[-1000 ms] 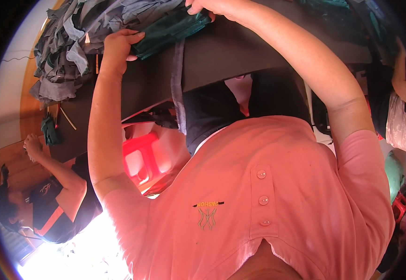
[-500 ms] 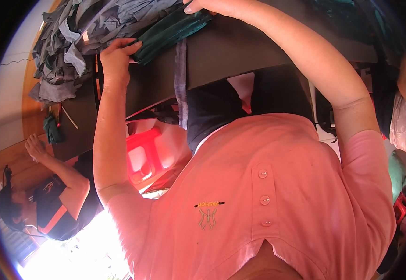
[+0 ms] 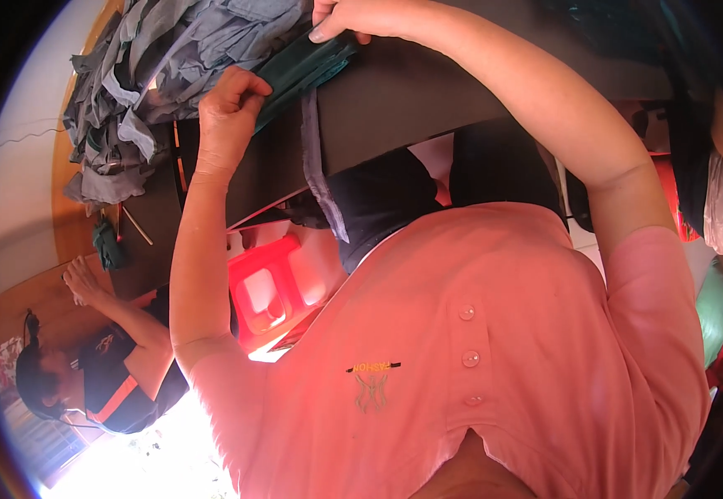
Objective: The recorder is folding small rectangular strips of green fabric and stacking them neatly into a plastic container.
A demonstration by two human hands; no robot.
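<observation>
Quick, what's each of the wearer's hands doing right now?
Left hand: closed, gripping the left end of the dark green cloth.
Right hand: closed, pinching the same cloth toward its right end.

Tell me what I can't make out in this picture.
Head view:
Green cloth: left end, partly behind left fingers.
Right hand: partly cut off by the top edge.
Grey pile: far side, cut off there too.
Strip: upper end, hidden under the green cloth.
Co-worker's hand: too small to tell whether it holds anything.
</observation>
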